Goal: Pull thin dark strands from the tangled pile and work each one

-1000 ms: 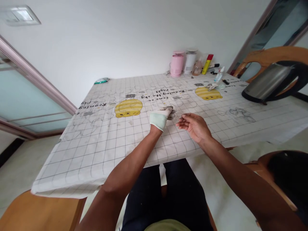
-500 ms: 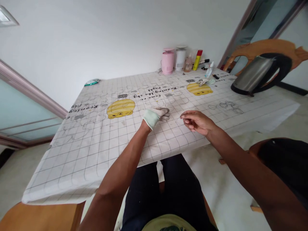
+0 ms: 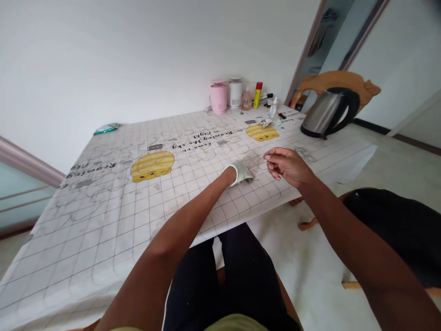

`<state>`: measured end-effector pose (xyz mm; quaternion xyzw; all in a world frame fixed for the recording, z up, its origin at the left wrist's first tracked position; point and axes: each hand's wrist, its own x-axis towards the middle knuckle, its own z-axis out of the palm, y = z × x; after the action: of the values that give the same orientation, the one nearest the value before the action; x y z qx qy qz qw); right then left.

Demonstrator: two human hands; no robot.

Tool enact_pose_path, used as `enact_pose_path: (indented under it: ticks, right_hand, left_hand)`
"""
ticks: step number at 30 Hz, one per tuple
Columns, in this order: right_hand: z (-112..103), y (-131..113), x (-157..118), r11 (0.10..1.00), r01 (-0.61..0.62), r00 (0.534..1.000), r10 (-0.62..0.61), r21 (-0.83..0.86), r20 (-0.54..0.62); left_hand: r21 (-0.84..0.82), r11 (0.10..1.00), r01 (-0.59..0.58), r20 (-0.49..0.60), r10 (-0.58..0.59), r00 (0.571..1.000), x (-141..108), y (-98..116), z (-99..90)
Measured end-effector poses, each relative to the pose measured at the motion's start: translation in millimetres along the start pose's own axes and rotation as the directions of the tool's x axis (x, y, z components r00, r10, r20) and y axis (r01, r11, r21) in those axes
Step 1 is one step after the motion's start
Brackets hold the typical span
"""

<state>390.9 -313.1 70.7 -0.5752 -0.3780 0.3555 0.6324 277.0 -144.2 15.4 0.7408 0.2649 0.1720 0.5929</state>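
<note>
My left hand (image 3: 245,174) wears a whitish work glove with a pale green cuff (image 3: 237,172). It is bent down low over the checked tablecloth (image 3: 193,202), and its fingers are mostly hidden behind the cuff and wrist. To its right, a little apart, my bare right hand (image 3: 287,165) is held above the cloth, thumb and forefinger pinched together and the other fingers curled. Whatever may be between those fingertips is too small to make out. Another whitish glove (image 3: 272,121) lies crumpled farther back on the table.
An electric kettle (image 3: 324,112) stands at the table's right end. Along the wall are a pink device (image 3: 218,97), a white device (image 3: 235,94), a pump bottle (image 3: 246,100), a yellow-and-red can (image 3: 257,95) and a small white bottle (image 3: 273,107). A green-edged packet (image 3: 106,128) lies far left.
The view has swung to the right. My gloved left hand has turned at the wrist, so its fingers now point away and down. My right hand stays pinched, its wrist tilted slightly more upright.
</note>
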Motion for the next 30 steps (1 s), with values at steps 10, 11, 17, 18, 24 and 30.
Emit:
enact_pose_path:
  ticks: [10,11,17,18,24,30]
  right_hand:
    - [27.5,12.7,23.5,0.996,0.084,0.996,-0.083,-0.011,0.026]
    - [34.2,14.3,25.8,0.996,0.091,0.995,-0.09,-0.013,0.042]
    - [86.0,16.9,39.8,0.998,0.064,0.984,-0.063,-0.003,0.165]
    - [94.6,16.2,42.8,0.999,0.029,0.98,-0.031,0.012,0.196]
    - [143.9,19.6,64.6,0.942,-0.312,0.879,0.235,0.128,0.414]
    - [184.2,39.1,81.4,0.923,-0.378,0.82,0.301,0.066,0.486]
  left_hand:
    - [0.19,0.976,0.107,-0.046,-0.1,0.994,-35.3,-16.5,-50.2]
    - [0.14,0.979,0.149,-0.102,-0.136,0.985,-44.8,-18.4,-60.5]
    - [0.231,0.969,-0.091,-0.397,0.179,0.9,-96.5,-15.2,-111.0]
    - [0.276,0.949,-0.153,-0.387,0.256,0.886,-103.4,-12.8,-117.2]
    - [0.247,0.904,-0.35,-0.367,0.421,0.829,-136.9,5.6,-147.0]
    - [0.138,0.978,-0.156,-0.449,0.202,0.87,-147.0,10.6,-173.6]
